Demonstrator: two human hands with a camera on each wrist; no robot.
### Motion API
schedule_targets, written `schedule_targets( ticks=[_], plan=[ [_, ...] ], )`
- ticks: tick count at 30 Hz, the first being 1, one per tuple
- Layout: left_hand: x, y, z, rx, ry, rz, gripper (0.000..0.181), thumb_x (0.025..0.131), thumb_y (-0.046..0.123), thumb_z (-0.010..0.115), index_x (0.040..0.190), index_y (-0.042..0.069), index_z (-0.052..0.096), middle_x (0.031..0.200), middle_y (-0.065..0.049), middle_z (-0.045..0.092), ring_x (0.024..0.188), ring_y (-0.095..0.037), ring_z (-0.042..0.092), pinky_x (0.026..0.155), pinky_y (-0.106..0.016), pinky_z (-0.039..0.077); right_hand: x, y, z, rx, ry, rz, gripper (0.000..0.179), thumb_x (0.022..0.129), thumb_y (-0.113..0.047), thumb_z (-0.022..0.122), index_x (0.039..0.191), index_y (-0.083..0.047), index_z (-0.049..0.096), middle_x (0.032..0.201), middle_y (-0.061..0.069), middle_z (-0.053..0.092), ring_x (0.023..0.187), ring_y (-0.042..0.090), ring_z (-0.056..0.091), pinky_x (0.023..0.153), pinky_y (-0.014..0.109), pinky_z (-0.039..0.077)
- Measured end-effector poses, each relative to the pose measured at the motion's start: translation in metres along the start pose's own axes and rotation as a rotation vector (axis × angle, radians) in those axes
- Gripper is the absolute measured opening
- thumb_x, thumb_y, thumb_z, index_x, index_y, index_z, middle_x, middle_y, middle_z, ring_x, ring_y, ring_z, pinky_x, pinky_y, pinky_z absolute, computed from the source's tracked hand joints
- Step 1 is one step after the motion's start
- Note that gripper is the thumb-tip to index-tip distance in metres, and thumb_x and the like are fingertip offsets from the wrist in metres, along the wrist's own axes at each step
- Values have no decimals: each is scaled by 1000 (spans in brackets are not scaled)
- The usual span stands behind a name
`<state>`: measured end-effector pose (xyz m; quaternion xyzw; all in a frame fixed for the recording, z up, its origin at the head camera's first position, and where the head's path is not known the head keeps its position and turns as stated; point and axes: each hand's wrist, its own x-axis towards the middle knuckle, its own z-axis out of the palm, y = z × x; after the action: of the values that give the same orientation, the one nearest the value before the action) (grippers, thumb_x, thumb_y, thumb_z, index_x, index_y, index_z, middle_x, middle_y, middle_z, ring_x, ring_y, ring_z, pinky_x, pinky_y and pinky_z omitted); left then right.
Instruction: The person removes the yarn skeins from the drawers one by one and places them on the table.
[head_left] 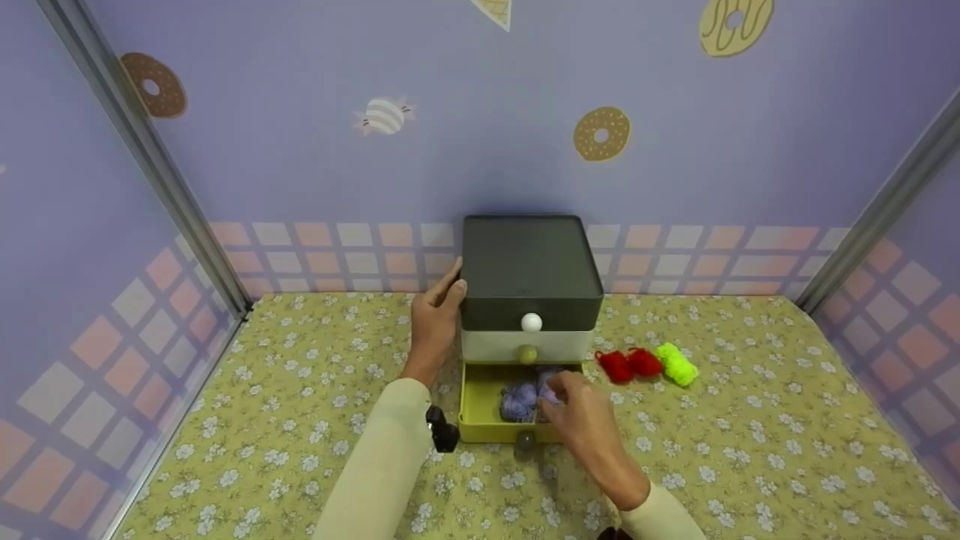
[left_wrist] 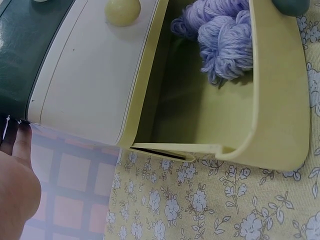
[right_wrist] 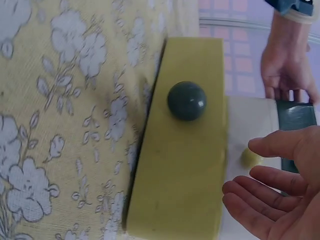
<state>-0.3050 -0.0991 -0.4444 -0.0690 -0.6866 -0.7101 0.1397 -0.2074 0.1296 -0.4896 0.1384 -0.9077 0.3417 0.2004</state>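
Note:
A small three-tier drawer unit (head_left: 529,259) has a dark green top tier, a white middle and a yellow bottom. Its yellow drawer (head_left: 487,433) is pulled out. Inside lie purple yarn skeins (head_left: 517,403), clustered toward the right side. My left hand (head_left: 437,319) rests against the unit's left side near the top, fingers extended along it. Above the drawer's right part hovers my right hand (head_left: 589,420), overlapping one of the skeins in the head view. In the right wrist view its fingers (right_wrist: 257,200) are loosely bent, with nothing between them and the thumb.
To the right of the unit, two red yarn bundles (head_left: 630,364) and a neon yellow-green one (head_left: 676,365) lie on the flowered cloth (head_left: 315,420). A purple patterned wall (head_left: 300,165) stands close behind the unit, with side panels left and right.

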Motion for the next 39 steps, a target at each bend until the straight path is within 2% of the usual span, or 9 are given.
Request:
schedule_targets(
  ticks=[2, 6, 11, 16, 18, 20, 25, 32, 39],
  plan=[
    [-1, 0, 0, 2, 1, -6, 44, 112, 31, 59, 156, 27, 57, 78, -17, 56, 45, -10, 19, 46, -28, 26, 2, 2, 3, -21, -12, 20, 21, 83, 0, 90, 97, 2, 74, 92, 13, 72, 82, 29, 71, 71, 45, 59],
    [-1, 0, 0, 9, 2, -6, 43, 112, 31, 59, 156, 29, 57, 65, -2, 49, 45, -10, 19, 46, -27, 26, 7, 6, 9, -70, -51, 69, 23, 84, -3, 89, 99, 2, 73, 92, 13, 70, 81, 31, 69, 70, 48, 57],
    [1, -1, 0, 25, 4, -1, 45, 112, 32, 59, 157, 25, 56, 83, -8, 59, 46, -10, 19, 46, -27, 26, 11, 13, 16, -125, -98, 91, 26, 83, -3, 90, 101, 5, 72, 91, 15, 68, 81, 36, 70, 69, 50, 57],
    [1, -2, 0, 27, 2, -1, 46, 113, 31, 59, 158, 24, 55, 123, -9, 70, 48, -11, 19, 49, -29, 27, 11, 20, 22, -130, -126, 77, 21, 82, 1, 87, 93, 4, 69, 85, 14, 65, 76, 34, 68, 63, 47, 55],
    [1, -1, 0, 24, -1, 7, 45, 112, 31, 59, 157, 25, 56, 148, -6, 62, 49, -12, 18, 53, -30, 29, 11, 21, 23, -115, -128, 68, 18, 82, 3, 85, 90, 3, 69, 85, 13, 65, 76, 32, 67, 64, 47, 55],
    [1, -2, 0, 24, -5, 11, 46, 112, 31, 59, 158, 25, 55, 138, -16, 64, 49, -12, 18, 53, -30, 28, 12, 22, 24, -101, -130, 56, 16, 84, 4, 84, 91, 2, 70, 86, 13, 66, 77, 32, 67, 65, 48, 55],
    [1, -3, -1, 29, -8, 14, 47, 112, 34, 59, 158, 25, 55, 153, -10, 57, 50, -13, 18, 51, -32, 27, 16, 23, 26, -106, -147, 51, 13, 88, 4, 79, 97, 1, 70, 86, 14, 68, 77, 35, 68, 66, 50, 56],
    [1, -4, 0, 29, -1, 8, 46, 112, 35, 59, 157, 27, 56, 164, 5, 44, 69, -12, 36, 79, -32, 40, 18, 26, 32, -125, -119, 48, 15, 87, 4, 79, 94, 0, 67, 81, 14, 69, 71, 33, 68, 63, 49, 55],
    [2, -4, 0, 34, 3, 13, 45, 112, 34, 59, 157, 27, 56, 154, -6, 57, 59, -13, 29, 68, -33, 38, 16, 25, 29, -89, -99, 44, 20, 81, 8, 80, 95, -1, 69, 87, 12, 69, 78, 32, 68, 69, 49, 56]
  ],
)
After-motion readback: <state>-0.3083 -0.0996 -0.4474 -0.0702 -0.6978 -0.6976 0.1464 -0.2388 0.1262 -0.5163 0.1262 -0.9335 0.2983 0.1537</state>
